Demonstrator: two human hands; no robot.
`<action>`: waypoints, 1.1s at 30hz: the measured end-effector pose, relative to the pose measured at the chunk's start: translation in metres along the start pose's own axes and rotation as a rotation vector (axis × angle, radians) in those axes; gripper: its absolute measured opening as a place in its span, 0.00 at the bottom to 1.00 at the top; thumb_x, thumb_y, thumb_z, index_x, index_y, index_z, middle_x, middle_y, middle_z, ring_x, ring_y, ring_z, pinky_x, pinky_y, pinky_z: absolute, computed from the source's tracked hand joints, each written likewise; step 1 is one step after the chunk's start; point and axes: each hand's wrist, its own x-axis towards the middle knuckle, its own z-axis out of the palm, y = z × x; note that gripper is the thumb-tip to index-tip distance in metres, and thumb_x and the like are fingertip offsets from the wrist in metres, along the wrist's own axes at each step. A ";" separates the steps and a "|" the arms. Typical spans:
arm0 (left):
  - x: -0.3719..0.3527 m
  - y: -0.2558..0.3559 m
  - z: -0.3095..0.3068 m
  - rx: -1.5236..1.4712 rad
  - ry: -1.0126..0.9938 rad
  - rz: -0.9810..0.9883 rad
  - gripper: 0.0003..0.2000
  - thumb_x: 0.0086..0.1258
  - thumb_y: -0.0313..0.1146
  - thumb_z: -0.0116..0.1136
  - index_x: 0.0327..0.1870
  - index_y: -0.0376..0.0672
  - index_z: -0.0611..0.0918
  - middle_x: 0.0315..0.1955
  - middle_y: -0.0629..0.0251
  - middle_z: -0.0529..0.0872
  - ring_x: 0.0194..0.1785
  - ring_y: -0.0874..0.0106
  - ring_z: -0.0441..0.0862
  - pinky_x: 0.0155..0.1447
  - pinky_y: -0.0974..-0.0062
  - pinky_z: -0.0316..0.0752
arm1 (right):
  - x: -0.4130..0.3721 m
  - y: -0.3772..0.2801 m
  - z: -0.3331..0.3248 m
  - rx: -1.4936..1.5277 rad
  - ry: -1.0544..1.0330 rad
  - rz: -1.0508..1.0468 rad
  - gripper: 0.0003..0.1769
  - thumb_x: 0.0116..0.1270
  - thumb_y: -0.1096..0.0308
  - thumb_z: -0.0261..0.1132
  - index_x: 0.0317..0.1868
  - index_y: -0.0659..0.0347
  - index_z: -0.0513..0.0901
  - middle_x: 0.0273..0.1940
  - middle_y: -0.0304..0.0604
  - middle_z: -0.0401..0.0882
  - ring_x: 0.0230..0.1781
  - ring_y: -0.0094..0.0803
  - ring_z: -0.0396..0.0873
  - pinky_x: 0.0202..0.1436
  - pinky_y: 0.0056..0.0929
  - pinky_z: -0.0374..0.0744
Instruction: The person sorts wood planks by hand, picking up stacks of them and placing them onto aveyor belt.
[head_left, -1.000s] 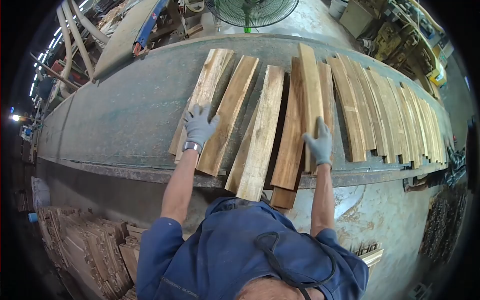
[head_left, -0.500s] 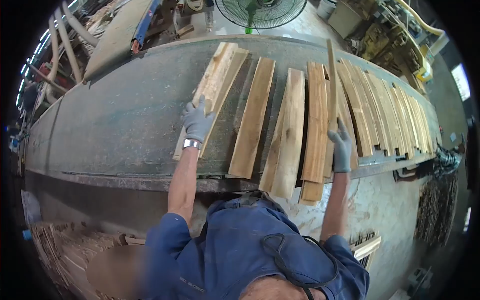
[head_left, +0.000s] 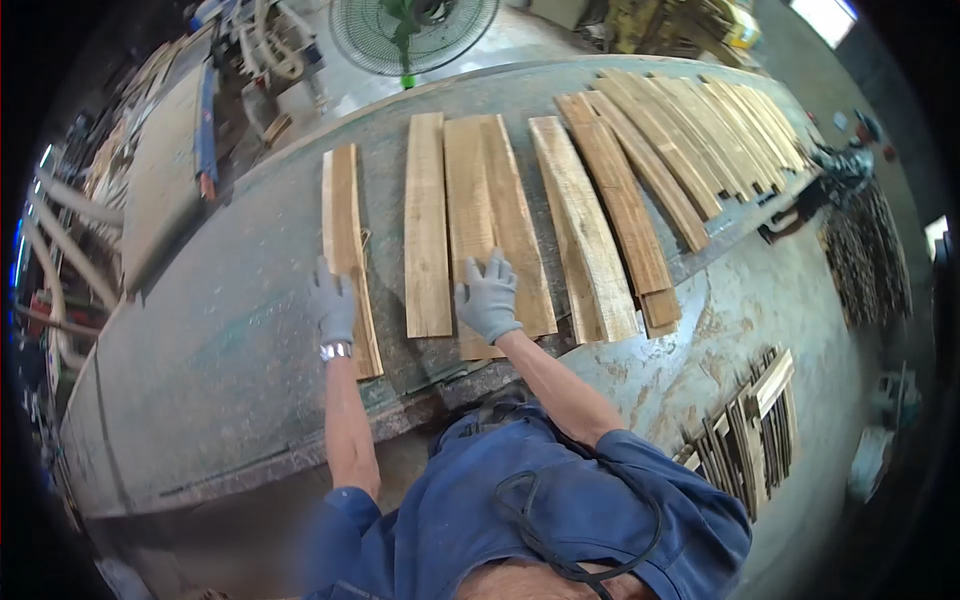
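My left hand (head_left: 333, 305), in a grey glove, is at the left edge of the leftmost pair of wooden boards (head_left: 346, 205), its fingers stretched forward and slightly blurred. My right hand (head_left: 488, 298), also gloved, lies with fingers spread on two overlapping boards (head_left: 475, 180) in the middle. Between my hands is a single board (head_left: 427, 220) that neither hand touches. To the right of my right hand lies another overlapping pair of boards (head_left: 585, 240), then a browner stack (head_left: 625, 205) whose ends reach past the table's front edge.
The boards lie on a long, worn grey-green table (head_left: 230, 340). A row of more boards (head_left: 700, 130) fans out to the right. A green fan (head_left: 415, 30) stands behind the table. Wood pieces (head_left: 745, 430) are stacked on the floor at right, and a person (head_left: 835, 165) is near the table's right end.
My right hand has let go of the narrow board and moved left onto the middle boards. My left hand is now lower beside the leftmost boards. The view has turned.
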 end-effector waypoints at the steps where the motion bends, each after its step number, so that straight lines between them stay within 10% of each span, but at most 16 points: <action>1: -0.002 0.008 0.013 0.049 -0.015 0.039 0.30 0.69 0.53 0.51 0.71 0.52 0.66 0.68 0.46 0.65 0.71 0.44 0.61 0.74 0.52 0.53 | 0.003 0.002 0.006 0.069 0.002 -0.012 0.30 0.58 0.58 0.62 0.60 0.63 0.74 0.63 0.76 0.57 0.61 0.65 0.62 0.62 0.52 0.64; 8: -0.027 0.099 0.053 0.280 -0.167 0.167 0.33 0.68 0.61 0.47 0.73 0.61 0.63 0.73 0.48 0.56 0.75 0.39 0.45 0.70 0.31 0.42 | 0.017 -0.011 0.027 0.051 -0.140 -0.527 0.26 0.53 0.61 0.65 0.53 0.60 0.78 0.55 0.68 0.71 0.52 0.58 0.73 0.55 0.50 0.71; 10: -0.035 0.100 0.055 0.289 -0.162 0.226 0.33 0.68 0.61 0.48 0.73 0.61 0.64 0.73 0.48 0.55 0.76 0.39 0.43 0.71 0.31 0.41 | 0.024 0.010 -0.036 0.307 0.014 -0.354 0.31 0.49 0.57 0.71 0.55 0.58 0.77 0.54 0.64 0.72 0.53 0.54 0.74 0.55 0.50 0.72; 14: -0.075 0.138 0.055 0.157 -0.123 0.375 0.30 0.67 0.56 0.52 0.70 0.58 0.69 0.71 0.45 0.59 0.75 0.40 0.47 0.73 0.38 0.42 | -0.004 0.136 -0.089 -0.220 0.076 0.293 0.48 0.43 0.43 0.76 0.64 0.56 0.71 0.62 0.55 0.68 0.61 0.47 0.67 0.60 0.47 0.65; 20: -0.100 0.256 0.118 -0.134 -0.359 0.870 0.26 0.65 0.58 0.52 0.63 0.63 0.77 0.73 0.52 0.59 0.77 0.50 0.48 0.76 0.44 0.35 | 0.000 0.234 -0.088 -0.236 0.133 0.431 0.51 0.45 0.39 0.74 0.67 0.53 0.69 0.67 0.49 0.64 0.65 0.48 0.63 0.66 0.49 0.61; 33: -0.085 0.182 0.087 0.248 -0.260 0.454 0.22 0.59 0.49 0.57 0.57 0.70 0.80 0.73 0.50 0.59 0.77 0.43 0.43 0.71 0.31 0.28 | 0.026 0.309 -0.124 -0.434 -0.276 0.275 0.42 0.60 0.48 0.65 0.73 0.47 0.60 0.56 0.56 0.72 0.54 0.54 0.73 0.50 0.55 0.73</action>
